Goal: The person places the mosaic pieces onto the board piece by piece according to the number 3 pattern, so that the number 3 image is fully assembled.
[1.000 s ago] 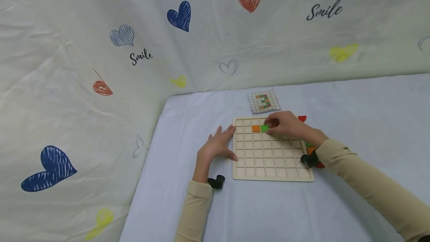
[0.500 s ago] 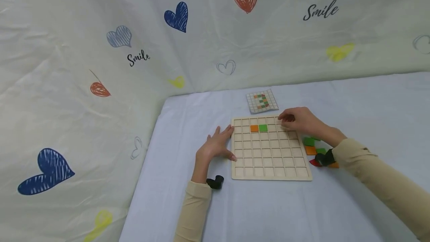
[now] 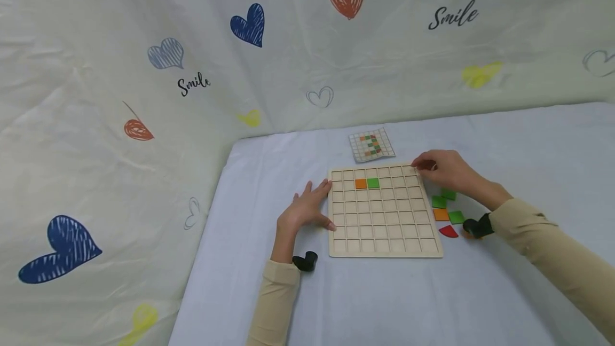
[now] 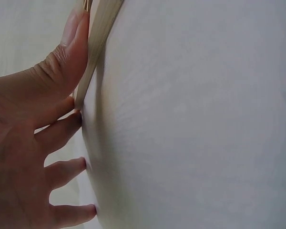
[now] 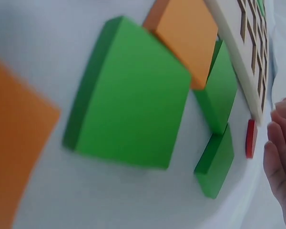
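A pale wooden grid board [image 3: 384, 207] lies on the table, with an orange square tile [image 3: 361, 183] and a green square tile [image 3: 372, 183] side by side in its second row. My left hand [image 3: 305, 208] rests at the board's left edge, fingers spread and thumb on the rim. In the left wrist view, the thumb [image 4: 69, 52] lies against the wooden edge. Over the board's far right corner is my right hand [image 3: 444, 168], its fingers loosely bent with nothing visible in them. The right wrist view has a red piece [image 5: 250, 138] just short of those fingers.
Right of the board lie green tiles [image 3: 439, 202], an orange tile [image 3: 440, 214] and a red quarter-round piece [image 3: 449, 231]. A pattern card [image 3: 372, 144] showing coloured squares sits behind the board. A white cloth [image 3: 375, 303] covers the table, with a heart-printed curtain [image 3: 283, 68] behind.
My right hand has left the green tile on the board and moved right to the far corner, uncovering loose tiles. My left hand has stayed at the board's edge.
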Motion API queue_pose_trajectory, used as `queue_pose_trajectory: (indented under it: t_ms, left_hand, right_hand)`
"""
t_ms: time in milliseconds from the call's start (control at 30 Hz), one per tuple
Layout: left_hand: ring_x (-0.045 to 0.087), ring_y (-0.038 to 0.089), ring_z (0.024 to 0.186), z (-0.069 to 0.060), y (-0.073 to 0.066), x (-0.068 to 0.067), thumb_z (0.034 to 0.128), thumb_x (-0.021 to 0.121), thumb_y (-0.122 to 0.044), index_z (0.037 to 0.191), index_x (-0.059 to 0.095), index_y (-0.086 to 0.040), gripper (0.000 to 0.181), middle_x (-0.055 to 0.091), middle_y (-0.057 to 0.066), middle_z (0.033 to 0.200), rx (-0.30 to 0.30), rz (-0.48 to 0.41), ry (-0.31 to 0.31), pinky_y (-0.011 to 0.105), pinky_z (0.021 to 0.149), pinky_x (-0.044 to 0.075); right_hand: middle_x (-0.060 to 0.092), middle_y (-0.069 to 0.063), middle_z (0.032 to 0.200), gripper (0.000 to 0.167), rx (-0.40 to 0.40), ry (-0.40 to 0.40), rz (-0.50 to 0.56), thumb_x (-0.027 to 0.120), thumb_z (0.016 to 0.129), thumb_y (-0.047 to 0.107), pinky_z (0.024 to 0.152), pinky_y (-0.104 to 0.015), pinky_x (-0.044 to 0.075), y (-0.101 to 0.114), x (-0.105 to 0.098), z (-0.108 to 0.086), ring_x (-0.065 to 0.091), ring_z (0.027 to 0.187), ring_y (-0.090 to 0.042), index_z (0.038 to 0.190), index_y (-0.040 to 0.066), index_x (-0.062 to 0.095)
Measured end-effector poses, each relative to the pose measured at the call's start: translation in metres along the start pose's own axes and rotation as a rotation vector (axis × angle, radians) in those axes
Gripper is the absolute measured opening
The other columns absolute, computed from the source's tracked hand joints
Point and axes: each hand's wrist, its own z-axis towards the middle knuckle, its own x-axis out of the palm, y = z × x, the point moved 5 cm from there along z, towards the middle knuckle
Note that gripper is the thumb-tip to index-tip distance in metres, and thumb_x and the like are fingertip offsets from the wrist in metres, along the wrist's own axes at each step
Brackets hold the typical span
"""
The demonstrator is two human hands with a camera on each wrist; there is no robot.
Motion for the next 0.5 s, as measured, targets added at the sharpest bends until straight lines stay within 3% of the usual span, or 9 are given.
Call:
queue_pose_trajectory:
  t_ms: [200, 500]
  left_hand:
    - [0.0, 0.033, 0.161, 0.0, 0.001, 0.0, 0.0745, 0.093, -0.028, 0.166, 0.022, -0.02, 0.116, 0.015, -0.005, 0.173, -0.003, -0.004, 0.003, 0.066, 0.126, 0.006]
    - [0.002, 0.035, 0.161, -0.002, -0.001, -0.001, 0.0746, 0.093, -0.027, 0.166, 0.023, -0.018, 0.115, 0.017, -0.003, 0.173, 0.011, -0.009, 0.0, 0.068, 0.125, 0.007]
  right_hand:
    - [0.07, -0.024, 0.105, 0.024, 0.061, -0.017, -0.014, 0.064, 0.093, 0.001, 0.076, -0.043, 0.055, -0.009, -0.003, 0.0, 0.063, 0.091, -0.033, 0.114, -0.009, 0.07]
    - [0.063, -0.031, 0.11, 0.031, 0.122, 0.007, -0.054, 0.066, 0.092, 0.004, 0.079, -0.05, 0.054, -0.023, 0.001, 0.002, 0.06, 0.095, -0.038, 0.117, -0.013, 0.068]
